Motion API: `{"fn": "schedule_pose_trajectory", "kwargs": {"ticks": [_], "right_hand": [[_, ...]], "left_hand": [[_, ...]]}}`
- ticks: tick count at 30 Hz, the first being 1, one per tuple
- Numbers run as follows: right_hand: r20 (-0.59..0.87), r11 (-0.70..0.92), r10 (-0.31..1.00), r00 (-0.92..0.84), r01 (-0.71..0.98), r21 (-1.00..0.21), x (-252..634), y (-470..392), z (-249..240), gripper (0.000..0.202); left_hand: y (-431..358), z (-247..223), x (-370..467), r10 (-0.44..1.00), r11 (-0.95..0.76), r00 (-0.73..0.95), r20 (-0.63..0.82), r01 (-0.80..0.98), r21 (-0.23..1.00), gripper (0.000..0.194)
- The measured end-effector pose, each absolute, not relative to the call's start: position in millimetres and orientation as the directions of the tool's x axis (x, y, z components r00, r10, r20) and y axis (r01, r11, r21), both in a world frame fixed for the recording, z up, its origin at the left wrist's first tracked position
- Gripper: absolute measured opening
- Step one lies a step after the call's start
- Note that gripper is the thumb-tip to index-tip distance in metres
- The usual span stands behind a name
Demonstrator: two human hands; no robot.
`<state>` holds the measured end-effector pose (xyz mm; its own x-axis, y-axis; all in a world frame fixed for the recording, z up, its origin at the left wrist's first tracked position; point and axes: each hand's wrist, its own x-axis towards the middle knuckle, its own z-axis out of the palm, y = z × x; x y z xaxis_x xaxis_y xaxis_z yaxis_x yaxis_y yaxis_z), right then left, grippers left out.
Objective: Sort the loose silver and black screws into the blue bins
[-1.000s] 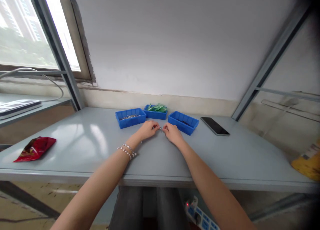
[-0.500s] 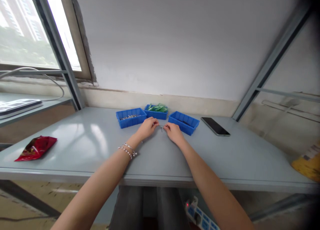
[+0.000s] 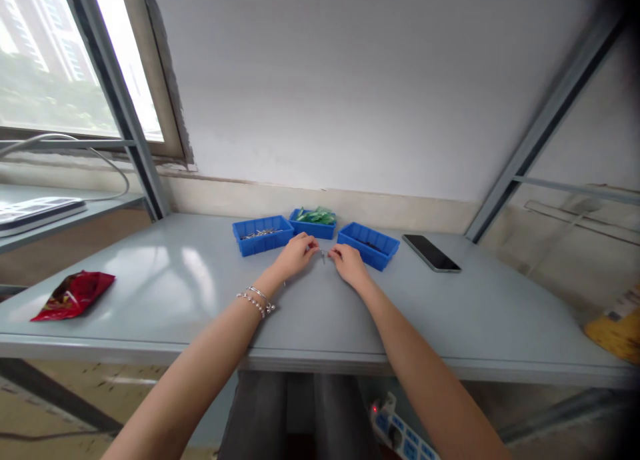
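My left hand, with a bracelet and beads at its wrist, pinches a small, thin silvery metal piece just above the table. Facing it from the other side, my right hand has thumb and fingers closed close to the same piece; what it grips is too small to make out. Behind my left hand stands a blue bin of small silvery metal pieces. A blue bin with green packets is at the back middle. Behind my right hand is another blue bin with small dark pieces.
A black phone lies right of the bins, and an opened red packet at the table's left. Metal posts rise at both sides against the wall. A power strip is below the grey table; a yellow bag is far right.
My fingertips have shifted very slightly around the small metal piece, and the right fingertips look a little farther from it. The bins and other things stay in place.
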<state>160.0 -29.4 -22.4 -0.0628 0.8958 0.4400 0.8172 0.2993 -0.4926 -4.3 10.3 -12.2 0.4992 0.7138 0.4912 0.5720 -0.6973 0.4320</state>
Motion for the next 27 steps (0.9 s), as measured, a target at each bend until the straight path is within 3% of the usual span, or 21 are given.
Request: {"fn": "schedule_pose_trajectory", "kwargs": {"ticks": [10, 27], "right_hand": [[0.508, 0.328, 0.860, -0.041, 0.808, -0.490, 162.0, -26.7, -25.2, 0.016], [0.533, 0.358, 0.846, -0.022, 0.765, -0.535, 162.8, -26.6, -26.4, 0.017]], "left_hand": [[9.1, -13.1, -4.2, 0.756, -0.646, 0.460, 0.466, 0.642, 0.414, 0.027], [7.4, -2.9, -6.9, 0.689, -0.713, 0.442, 0.575, 0.556, 0.427, 0.017]]}}
